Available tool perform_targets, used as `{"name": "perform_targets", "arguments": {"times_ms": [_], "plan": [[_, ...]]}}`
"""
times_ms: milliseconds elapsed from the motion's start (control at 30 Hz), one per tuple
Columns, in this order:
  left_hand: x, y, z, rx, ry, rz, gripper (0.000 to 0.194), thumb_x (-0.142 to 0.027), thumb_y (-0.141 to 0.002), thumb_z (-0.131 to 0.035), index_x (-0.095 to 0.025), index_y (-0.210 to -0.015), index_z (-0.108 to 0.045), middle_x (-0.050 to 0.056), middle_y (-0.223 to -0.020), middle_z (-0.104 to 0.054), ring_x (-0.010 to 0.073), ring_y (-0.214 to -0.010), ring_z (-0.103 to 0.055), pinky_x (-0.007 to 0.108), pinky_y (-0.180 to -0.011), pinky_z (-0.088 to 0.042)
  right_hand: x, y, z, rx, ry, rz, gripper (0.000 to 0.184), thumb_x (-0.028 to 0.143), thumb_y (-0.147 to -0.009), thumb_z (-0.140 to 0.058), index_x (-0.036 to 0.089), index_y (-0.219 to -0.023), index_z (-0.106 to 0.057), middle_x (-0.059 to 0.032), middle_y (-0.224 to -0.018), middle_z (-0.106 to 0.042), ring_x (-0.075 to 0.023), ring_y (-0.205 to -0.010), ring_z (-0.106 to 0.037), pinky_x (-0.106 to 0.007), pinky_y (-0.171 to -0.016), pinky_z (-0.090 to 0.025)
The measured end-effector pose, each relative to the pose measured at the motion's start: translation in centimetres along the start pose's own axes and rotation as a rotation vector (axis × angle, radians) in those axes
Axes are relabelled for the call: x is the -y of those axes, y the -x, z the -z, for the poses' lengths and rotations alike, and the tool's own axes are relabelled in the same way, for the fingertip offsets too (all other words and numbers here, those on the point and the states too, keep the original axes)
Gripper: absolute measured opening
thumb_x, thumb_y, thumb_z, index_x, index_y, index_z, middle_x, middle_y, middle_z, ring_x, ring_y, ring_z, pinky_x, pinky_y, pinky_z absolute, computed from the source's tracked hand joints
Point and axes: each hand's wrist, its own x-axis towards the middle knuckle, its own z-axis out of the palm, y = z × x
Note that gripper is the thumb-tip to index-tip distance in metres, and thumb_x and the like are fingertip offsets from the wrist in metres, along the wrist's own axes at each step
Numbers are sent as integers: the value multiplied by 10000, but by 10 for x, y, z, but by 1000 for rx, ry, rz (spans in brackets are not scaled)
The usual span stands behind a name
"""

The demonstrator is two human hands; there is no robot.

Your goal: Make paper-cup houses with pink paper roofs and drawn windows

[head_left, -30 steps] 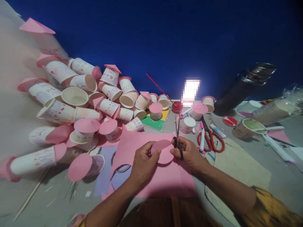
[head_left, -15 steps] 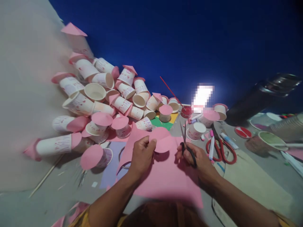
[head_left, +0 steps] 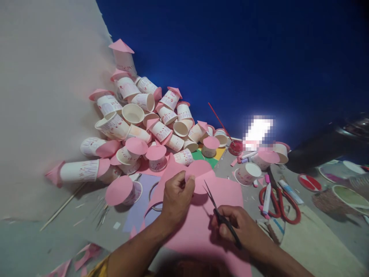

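Note:
My left hand (head_left: 176, 198) pinches a pink paper circle (head_left: 200, 175) by its left edge and holds it up over a large pink paper sheet (head_left: 207, 215). My right hand (head_left: 235, 227) grips a small pair of black scissors (head_left: 217, 209). Their blades point up and left, with the tips just below the circle's lower edge. Whether the tips touch the paper I cannot tell.
A heap of white paper cups with pink paper lids (head_left: 144, 127) lies against the pale wall on the left. Red-handled scissors (head_left: 278, 202), markers (head_left: 266, 196), a red paint pot (head_left: 235, 147) with a stick, and bowls (head_left: 350, 196) sit to the right. Paper scraps litter the floor.
The view has swung to the left. My right hand has dropped down and back with the scissors, now aimed at the circle's lower edge. My left hand keeps holding the circle.

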Motion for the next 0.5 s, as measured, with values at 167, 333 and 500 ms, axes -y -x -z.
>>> {"name": "perform_targets", "arguments": {"times_ms": [167, 333, 500], "plan": [[-3, 2, 0, 44, 45, 42, 359, -403, -860, -552, -221, -579, -422, -60, -563, -358, 111, -553, -353, 248, -527, -296, 2, -2, 0, 9, -16, -47, 450, 589, -716, -774, 162, -725, -634, -92, -648, -720, -142, -519, -544, -252, -510, -396], [-4, 0, 1, 56, 43, 75, 383, -417, -852, -553, -226, -568, -382, -61, -565, -310, 109, -558, -316, 249, -530, -276, 0, -4, 0, -26, -6, -85, 372, 523, -707, -758, 167, -688, -654, -79, -609, -721, -146, -507, -554, -249, -506, -375], [-4, 0, 1, 67, 75, 90, 388, -410, -851, -567, -222, -561, -391, -56, -565, -324, 107, -556, -319, 246, -525, -274, -2, -5, 1, -34, -26, -87, 511, 662, -656, -794, 169, -654, -660, -64, -582, -689, -153, -513, -557, -262, -519, -381]]}}
